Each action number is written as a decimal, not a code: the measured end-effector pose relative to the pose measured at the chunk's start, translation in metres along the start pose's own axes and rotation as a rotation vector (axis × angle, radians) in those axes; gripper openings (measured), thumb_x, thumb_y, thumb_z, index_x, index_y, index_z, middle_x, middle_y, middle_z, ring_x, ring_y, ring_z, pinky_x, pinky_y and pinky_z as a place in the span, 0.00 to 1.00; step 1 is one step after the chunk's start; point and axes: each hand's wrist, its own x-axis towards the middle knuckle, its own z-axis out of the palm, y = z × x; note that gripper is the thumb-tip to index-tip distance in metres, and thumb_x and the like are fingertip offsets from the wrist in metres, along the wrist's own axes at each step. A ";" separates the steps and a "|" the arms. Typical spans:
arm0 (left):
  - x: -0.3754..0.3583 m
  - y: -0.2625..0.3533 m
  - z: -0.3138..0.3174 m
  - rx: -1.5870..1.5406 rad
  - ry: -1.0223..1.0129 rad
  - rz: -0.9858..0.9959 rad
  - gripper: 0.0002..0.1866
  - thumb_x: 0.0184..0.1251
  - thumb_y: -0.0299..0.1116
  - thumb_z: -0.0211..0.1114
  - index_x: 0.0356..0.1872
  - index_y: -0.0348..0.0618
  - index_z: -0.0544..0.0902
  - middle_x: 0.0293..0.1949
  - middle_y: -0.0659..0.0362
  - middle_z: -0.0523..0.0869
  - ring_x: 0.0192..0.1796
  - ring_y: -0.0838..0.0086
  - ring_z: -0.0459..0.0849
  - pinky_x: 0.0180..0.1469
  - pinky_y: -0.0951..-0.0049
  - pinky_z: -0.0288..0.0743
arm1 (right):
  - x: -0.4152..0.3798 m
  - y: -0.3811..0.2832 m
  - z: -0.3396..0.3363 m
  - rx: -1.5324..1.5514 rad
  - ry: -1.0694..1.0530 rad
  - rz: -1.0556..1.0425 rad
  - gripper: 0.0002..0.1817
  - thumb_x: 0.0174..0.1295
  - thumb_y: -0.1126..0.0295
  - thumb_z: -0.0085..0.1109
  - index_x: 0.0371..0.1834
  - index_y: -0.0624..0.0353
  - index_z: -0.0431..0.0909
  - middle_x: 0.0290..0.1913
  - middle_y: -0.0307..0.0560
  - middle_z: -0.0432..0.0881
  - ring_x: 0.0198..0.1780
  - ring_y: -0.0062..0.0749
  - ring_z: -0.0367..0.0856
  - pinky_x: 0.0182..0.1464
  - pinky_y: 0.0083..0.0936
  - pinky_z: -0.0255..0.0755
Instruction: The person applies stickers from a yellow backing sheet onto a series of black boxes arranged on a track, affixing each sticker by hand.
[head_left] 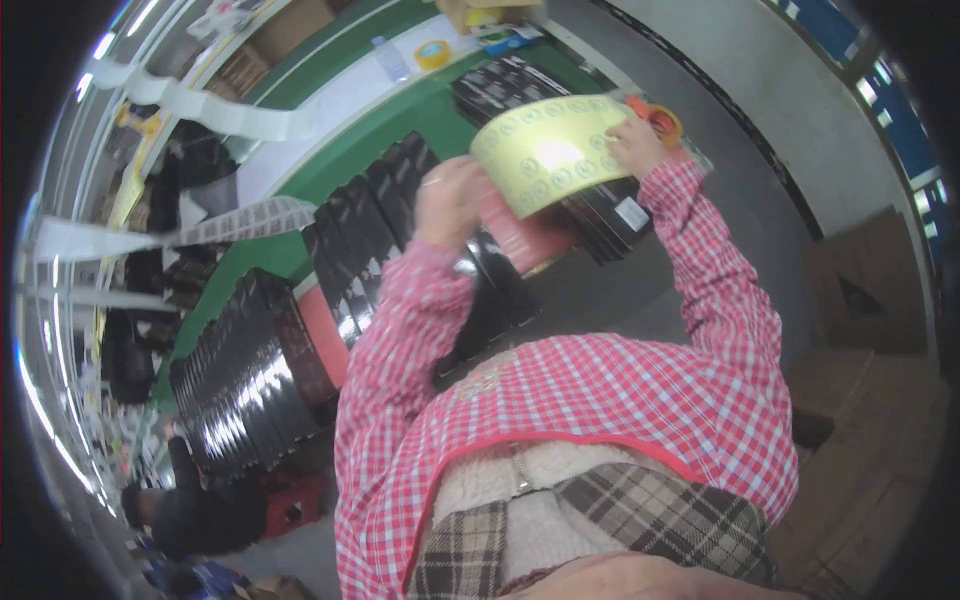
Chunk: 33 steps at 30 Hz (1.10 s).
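Observation:
A pale yellow sheet of round stickers [555,155] is stretched in a curve between my two hands. My right hand [636,147] grips its right end, fingers bent over the edge. At the sheet's left edge my left hand [449,202] is closed, its fingertips pinched against that edge and slightly blurred. Below the sheet lies a flat pink-red piece [528,237]. Under and beside it are stacked glossy black packages [612,218], one with a white label. An orange tape roll [664,125] sits just beyond my right hand.
Rows of glossy black packages [245,375] stand along the green table [285,258] to the left. A yellow tape roll [432,54] and a clear bottle [390,60] stand at the back. Cardboard boxes [870,285] are at right. A person in dark clothing [205,510] is at lower left.

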 end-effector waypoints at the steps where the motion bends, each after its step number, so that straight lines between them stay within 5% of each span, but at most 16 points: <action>1: 0.021 0.030 0.023 -0.125 -0.199 -0.144 0.11 0.64 0.36 0.52 0.40 0.44 0.81 0.41 0.54 0.81 0.45 0.63 0.77 0.50 0.64 0.70 | 0.003 0.036 0.009 -0.054 0.062 -0.052 0.15 0.65 0.64 0.47 0.50 0.58 0.75 0.55 0.48 0.71 0.58 0.37 0.67 0.63 0.32 0.60; 3: 0.041 0.053 0.053 -0.245 -0.411 -0.451 0.13 0.63 0.37 0.44 0.34 0.48 0.78 0.35 0.56 0.79 0.38 0.66 0.77 0.44 0.66 0.70 | 0.037 0.068 0.046 -0.091 0.126 -0.261 0.18 0.63 0.61 0.47 0.51 0.58 0.76 0.55 0.50 0.73 0.58 0.40 0.68 0.65 0.35 0.56; 8: 0.067 0.045 0.157 0.150 -0.530 0.139 0.07 0.57 0.34 0.57 0.32 0.48 0.83 0.31 0.60 0.80 0.37 0.63 0.78 0.40 0.63 0.73 | 0.062 0.035 0.048 -0.106 -0.028 -0.272 0.19 0.61 0.63 0.51 0.55 0.56 0.72 0.48 0.52 0.69 0.49 0.42 0.69 0.54 0.35 0.62; 12: 0.100 0.052 0.145 0.166 -0.711 0.135 0.14 0.57 0.30 0.61 0.46 0.50 0.80 0.41 0.57 0.78 0.48 0.61 0.73 0.47 0.63 0.72 | 0.043 0.001 0.024 -0.100 -0.044 -0.207 0.12 0.61 0.68 0.53 0.48 0.52 0.73 0.40 0.48 0.69 0.41 0.35 0.71 0.46 0.29 0.67; 14: 0.105 0.040 0.161 0.179 -0.692 0.082 0.11 0.57 0.31 0.62 0.42 0.47 0.83 0.39 0.57 0.79 0.44 0.63 0.75 0.45 0.65 0.73 | 0.038 -0.007 0.018 -0.040 -0.072 -0.192 0.11 0.61 0.63 0.52 0.46 0.52 0.73 0.45 0.47 0.72 0.47 0.36 0.71 0.51 0.31 0.66; 18: 0.089 0.084 0.058 0.080 -0.622 0.123 0.10 0.52 0.32 0.64 0.37 0.46 0.82 0.37 0.56 0.78 0.42 0.61 0.75 0.45 0.64 0.72 | 0.071 0.022 0.056 0.089 0.015 -0.319 0.20 0.55 0.52 0.54 0.43 0.54 0.76 0.44 0.47 0.77 0.45 0.37 0.73 0.48 0.32 0.65; 21: 0.088 0.021 0.162 -0.070 -0.582 0.204 0.10 0.47 0.32 0.67 0.33 0.45 0.80 0.35 0.55 0.77 0.40 0.60 0.75 0.46 0.63 0.69 | 0.066 0.014 0.032 0.049 -0.065 -0.329 0.14 0.52 0.58 0.54 0.36 0.56 0.76 0.41 0.47 0.77 0.42 0.35 0.72 0.46 0.32 0.63; 24: 0.097 0.033 0.165 -0.113 -0.515 0.183 0.11 0.42 0.33 0.68 0.29 0.45 0.79 0.34 0.54 0.76 0.39 0.58 0.75 0.47 0.62 0.67 | 0.042 -0.009 -0.001 -0.045 -0.228 -0.145 0.12 0.58 0.67 0.51 0.44 0.56 0.75 0.47 0.46 0.75 0.45 0.33 0.72 0.49 0.28 0.65; 27: 0.106 0.056 0.138 -0.087 -0.734 -0.034 0.15 0.57 0.32 0.65 0.46 0.44 0.77 0.48 0.54 0.73 0.49 0.61 0.72 0.55 0.65 0.66 | 0.036 -0.015 -0.005 -0.040 -0.264 -0.043 0.11 0.61 0.67 0.53 0.46 0.52 0.76 0.48 0.45 0.73 0.45 0.33 0.71 0.44 0.22 0.69; 33: 0.113 0.063 0.130 -0.125 -0.822 -0.129 0.14 0.60 0.31 0.65 0.48 0.51 0.79 0.53 0.54 0.72 0.56 0.60 0.67 0.61 0.62 0.62 | 0.026 -0.011 -0.005 0.058 -0.211 -0.041 0.06 0.60 0.67 0.58 0.39 0.53 0.77 0.46 0.46 0.74 0.43 0.33 0.73 0.39 0.14 0.72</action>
